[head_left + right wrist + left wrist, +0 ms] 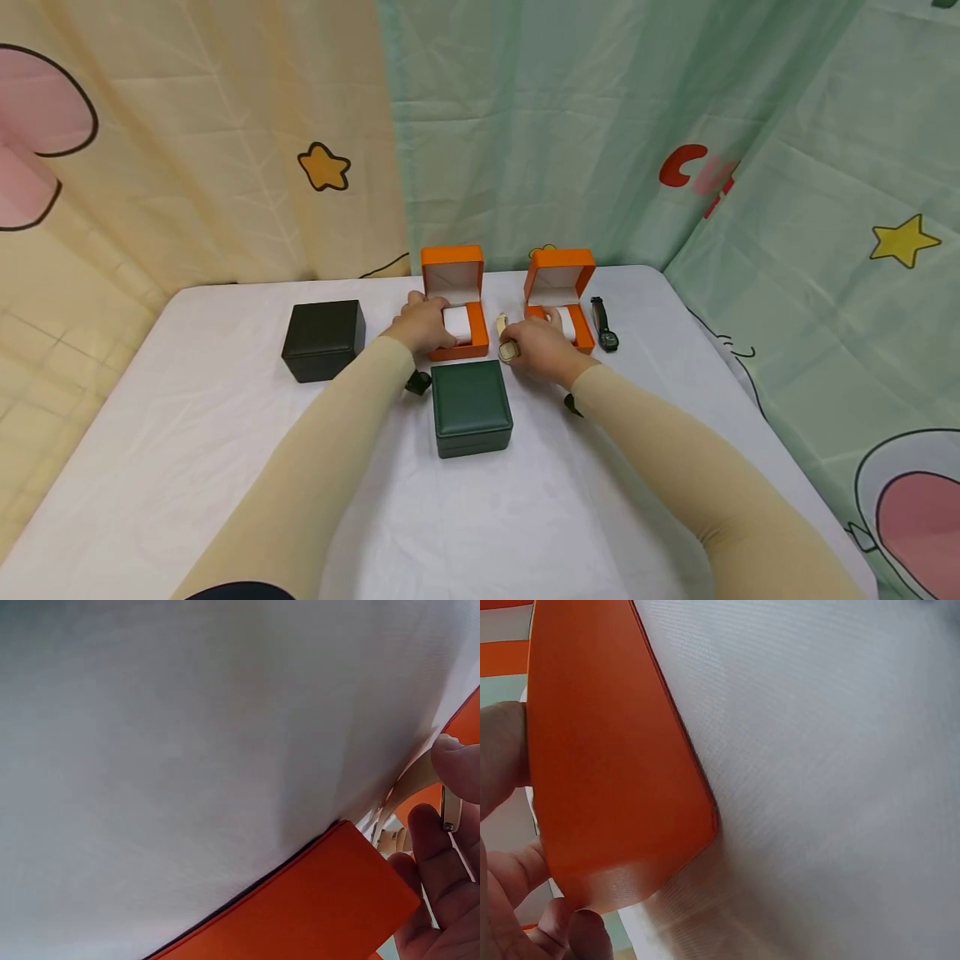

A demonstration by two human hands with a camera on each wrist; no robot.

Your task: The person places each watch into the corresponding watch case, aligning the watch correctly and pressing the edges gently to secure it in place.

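My left hand [420,322] grips the left side of an open orange watch box [459,353], thumb near its front and fingers toward the raised lid. A white cushion [456,325] sits inside that box. My right hand [542,347] pinches a cream-strapped watch [508,352] between thumb and fingers, low over the table. In the right wrist view, its curved strap [414,778] runs out from under the thumb. Just behind this hand stands a second open orange watch box [583,335], also with a white cushion [566,323], partly covered by the hand.
A black watch [604,325] lies right of the second orange box. A closed green box [471,404] stands in front, between the forearms. Left of my left hand is a closed black box [324,337]. The white-covered table [187,417] backs onto printed curtains [525,150].
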